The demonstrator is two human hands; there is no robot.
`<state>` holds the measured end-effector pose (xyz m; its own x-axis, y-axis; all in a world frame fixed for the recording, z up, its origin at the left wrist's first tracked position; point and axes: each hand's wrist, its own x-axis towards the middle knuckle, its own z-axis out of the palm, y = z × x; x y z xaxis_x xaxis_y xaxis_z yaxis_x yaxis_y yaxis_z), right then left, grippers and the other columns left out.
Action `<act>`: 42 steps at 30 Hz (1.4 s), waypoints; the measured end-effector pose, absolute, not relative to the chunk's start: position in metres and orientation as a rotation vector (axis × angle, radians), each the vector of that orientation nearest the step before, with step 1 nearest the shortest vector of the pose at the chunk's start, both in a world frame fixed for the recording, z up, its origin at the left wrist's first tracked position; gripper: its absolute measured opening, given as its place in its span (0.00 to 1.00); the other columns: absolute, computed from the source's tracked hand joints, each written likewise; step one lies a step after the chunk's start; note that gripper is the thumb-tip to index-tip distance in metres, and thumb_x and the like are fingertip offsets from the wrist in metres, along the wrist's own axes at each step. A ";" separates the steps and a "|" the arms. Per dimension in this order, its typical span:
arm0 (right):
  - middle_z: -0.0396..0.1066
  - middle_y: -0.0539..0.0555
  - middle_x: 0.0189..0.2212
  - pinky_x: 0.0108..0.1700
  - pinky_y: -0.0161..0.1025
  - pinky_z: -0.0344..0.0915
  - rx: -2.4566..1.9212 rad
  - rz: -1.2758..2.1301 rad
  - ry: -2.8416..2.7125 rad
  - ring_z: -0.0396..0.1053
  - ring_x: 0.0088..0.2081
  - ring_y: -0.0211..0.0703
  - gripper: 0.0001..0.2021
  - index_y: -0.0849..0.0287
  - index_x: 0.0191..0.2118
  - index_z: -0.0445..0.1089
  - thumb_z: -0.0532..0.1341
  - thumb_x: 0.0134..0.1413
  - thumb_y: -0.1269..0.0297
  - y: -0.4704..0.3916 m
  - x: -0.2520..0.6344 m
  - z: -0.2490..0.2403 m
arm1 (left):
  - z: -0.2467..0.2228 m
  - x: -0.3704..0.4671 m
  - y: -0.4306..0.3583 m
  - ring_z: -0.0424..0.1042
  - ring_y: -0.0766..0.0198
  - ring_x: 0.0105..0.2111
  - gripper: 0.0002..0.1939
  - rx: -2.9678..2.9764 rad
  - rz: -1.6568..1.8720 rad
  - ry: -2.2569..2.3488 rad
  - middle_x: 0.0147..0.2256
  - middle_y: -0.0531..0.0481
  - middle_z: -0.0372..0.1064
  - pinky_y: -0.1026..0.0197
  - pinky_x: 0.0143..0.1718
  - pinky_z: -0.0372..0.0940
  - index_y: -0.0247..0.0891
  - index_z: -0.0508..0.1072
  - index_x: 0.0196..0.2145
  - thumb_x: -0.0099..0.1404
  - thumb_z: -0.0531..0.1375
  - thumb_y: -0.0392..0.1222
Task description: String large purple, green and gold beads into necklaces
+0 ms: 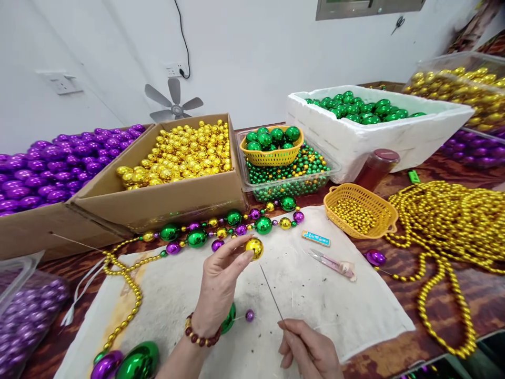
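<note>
Your left hand (215,284) closes thumb and finger on the round gold bead (255,246) above the cloth (303,295), and your right hand (310,347), at the near right, pinches the thin needle (272,292), which slants far and left, its tip just beside the bead, apparently not touching.

Left hand (219,281) was up over the cloth (327,316), thumb and forefinger closed in a pinch, tips angled toward the cloth's far edge. Left wrist (208,320) was roughly in line with the forearm (183,360), which came in over the cloth's near side. Right hand (311,350) was lower, at the cloth's near side, thumb and forefinger pinched, remaining fingers curled under. Exact right finger overlap was hard to read, probably a light fingertip grip. Hands apart.
</note>
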<state>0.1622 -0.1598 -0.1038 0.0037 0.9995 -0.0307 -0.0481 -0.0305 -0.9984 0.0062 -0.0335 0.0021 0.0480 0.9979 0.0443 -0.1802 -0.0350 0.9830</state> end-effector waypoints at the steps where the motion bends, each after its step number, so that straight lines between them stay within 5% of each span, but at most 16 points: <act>1: 0.70 0.52 0.24 0.26 0.30 0.65 -1.196 1.255 -1.162 0.70 0.21 0.36 0.15 0.59 0.42 0.73 0.53 0.64 0.56 -0.159 0.162 -0.104 | 0.003 0.006 -0.033 0.70 0.62 0.43 0.14 1.087 1.277 1.004 0.45 0.48 0.73 0.63 0.44 0.66 0.43 0.76 0.46 0.61 0.64 0.37; 9: 0.70 0.52 0.24 0.26 0.30 0.65 -1.190 1.264 -1.140 0.69 0.21 0.36 0.16 0.60 0.42 0.73 0.54 0.64 0.56 -0.157 0.158 -0.102 | 0.006 0.007 -0.031 0.71 0.60 0.41 0.13 0.916 1.260 0.873 0.43 0.45 0.74 0.57 0.44 0.66 0.39 0.76 0.46 0.63 0.61 0.36; 42: 0.69 0.51 0.23 0.25 0.32 0.65 -1.180 1.218 -1.175 0.68 0.20 0.35 0.15 0.61 0.40 0.73 0.53 0.64 0.56 -0.154 0.153 -0.091 | 0.017 0.007 -0.034 0.73 0.63 0.38 0.13 0.692 1.178 0.806 0.40 0.45 0.74 0.59 0.45 0.68 0.38 0.76 0.47 0.65 0.59 0.39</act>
